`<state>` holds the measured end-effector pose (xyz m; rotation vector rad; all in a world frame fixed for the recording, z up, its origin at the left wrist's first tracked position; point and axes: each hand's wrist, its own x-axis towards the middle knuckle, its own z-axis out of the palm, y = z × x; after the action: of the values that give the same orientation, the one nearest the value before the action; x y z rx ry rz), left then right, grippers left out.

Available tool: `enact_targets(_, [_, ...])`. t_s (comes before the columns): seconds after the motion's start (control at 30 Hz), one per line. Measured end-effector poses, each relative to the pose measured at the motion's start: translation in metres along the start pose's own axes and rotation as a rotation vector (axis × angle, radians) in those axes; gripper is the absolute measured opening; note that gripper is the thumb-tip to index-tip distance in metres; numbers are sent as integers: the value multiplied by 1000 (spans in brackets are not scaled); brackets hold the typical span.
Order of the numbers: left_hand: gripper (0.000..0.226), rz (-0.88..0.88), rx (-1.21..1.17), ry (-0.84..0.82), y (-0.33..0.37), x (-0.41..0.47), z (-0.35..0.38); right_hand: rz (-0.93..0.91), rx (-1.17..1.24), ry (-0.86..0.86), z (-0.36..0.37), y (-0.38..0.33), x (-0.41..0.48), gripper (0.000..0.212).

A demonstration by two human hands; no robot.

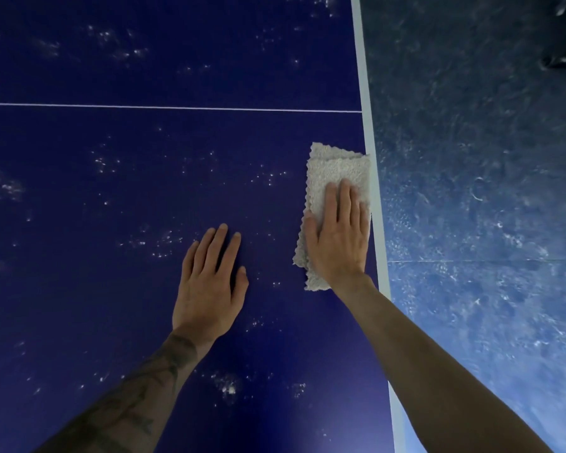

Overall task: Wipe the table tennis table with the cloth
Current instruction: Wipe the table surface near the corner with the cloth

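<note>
Beside the white right edge (369, 125) of the desk (144, 76), the folded cloth (337, 173) lies lengthwise along it under the straight, pressing fingers (345, 199) of the right hand (337, 240); the left hand (209, 282) rests flat nearby, and dusty specks (103, 161) lie leftward.

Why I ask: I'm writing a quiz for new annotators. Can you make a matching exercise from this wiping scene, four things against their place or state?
Things:
1. cloth
2. left hand
3. right hand
4. thin white line

Places or states:
A. flat on the bare blue table
B. folded, lying at the table's right side
C. pressing on the cloth
D. crossing the table beyond both hands

Pairs: 1-B; 2-A; 3-C; 4-D
</note>
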<state>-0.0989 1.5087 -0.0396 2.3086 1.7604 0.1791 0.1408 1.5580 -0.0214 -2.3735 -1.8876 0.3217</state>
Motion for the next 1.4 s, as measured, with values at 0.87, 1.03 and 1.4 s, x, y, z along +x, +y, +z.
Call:
enact_targets(0.87, [58,-5,-12,28,-3,1,1,-159,-55,-17,-4,5,57,65])
enact_targets(1.03, [59,-1,-4,28,-2,1,3,-144,-42,-18,2,-49,80,67])
enact_targets(1.4, [59,-8,-26,26,-3,1,4,-69,-45,-9,-7,-28,88,67])
